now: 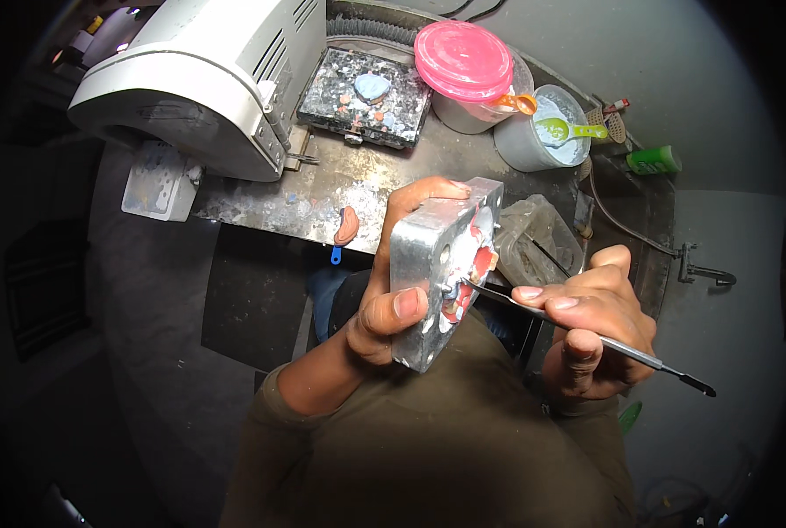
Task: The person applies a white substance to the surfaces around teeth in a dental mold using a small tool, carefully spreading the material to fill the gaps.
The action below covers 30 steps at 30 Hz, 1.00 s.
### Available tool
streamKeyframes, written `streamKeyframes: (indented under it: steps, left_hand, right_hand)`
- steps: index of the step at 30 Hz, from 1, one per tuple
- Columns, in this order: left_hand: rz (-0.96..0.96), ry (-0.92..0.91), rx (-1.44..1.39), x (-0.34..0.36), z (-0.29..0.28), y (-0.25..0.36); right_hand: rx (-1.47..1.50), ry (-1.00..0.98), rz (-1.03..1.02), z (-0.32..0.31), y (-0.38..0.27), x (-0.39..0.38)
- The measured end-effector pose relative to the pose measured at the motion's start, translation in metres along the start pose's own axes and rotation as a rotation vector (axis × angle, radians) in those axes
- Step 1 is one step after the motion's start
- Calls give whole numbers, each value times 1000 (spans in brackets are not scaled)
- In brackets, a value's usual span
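My left hand grips a silver metal dental flask, tilted up on its side in front of my chest. Its thumb presses the near face and its fingers wrap over the far edge. White plaster fills the flask around pink-red wax, with small tooth-like pieces set in it. Pinched between the thumb and fingers of my right hand is a slim metal wax carver. The carver's thin tip touches the plaster beside the wax, while its dark flat end points out to the lower right.
A white machine stands at the left of the metal bench. Behind are a speckled black box, a pink-lidded tub and a powder tub with a green scoop. A blue-handled tool overhangs the front edge. A cloudy plastic container sits right.
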State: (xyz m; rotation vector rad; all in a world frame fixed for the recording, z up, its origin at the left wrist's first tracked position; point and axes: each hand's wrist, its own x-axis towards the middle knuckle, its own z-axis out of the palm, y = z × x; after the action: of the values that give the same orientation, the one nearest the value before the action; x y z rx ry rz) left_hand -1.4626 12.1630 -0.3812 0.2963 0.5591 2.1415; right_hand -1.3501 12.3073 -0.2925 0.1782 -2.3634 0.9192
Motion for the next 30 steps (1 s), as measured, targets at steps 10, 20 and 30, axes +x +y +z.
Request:
streamKeyframes:
  steps: [10, 20, 30]
  left_hand:
    - [38, 6, 55, -5, -4, 1]
    - [93, 24, 79, -13, -7, 2]
    - [35, -33, -89, -16, -9, 9]
  right_hand:
    - [-98, 94, 40, 18, -11, -1]
    - [-66, 53, -22, 23, -12, 1]
    - [-103, -46, -67, 23, -20, -2]
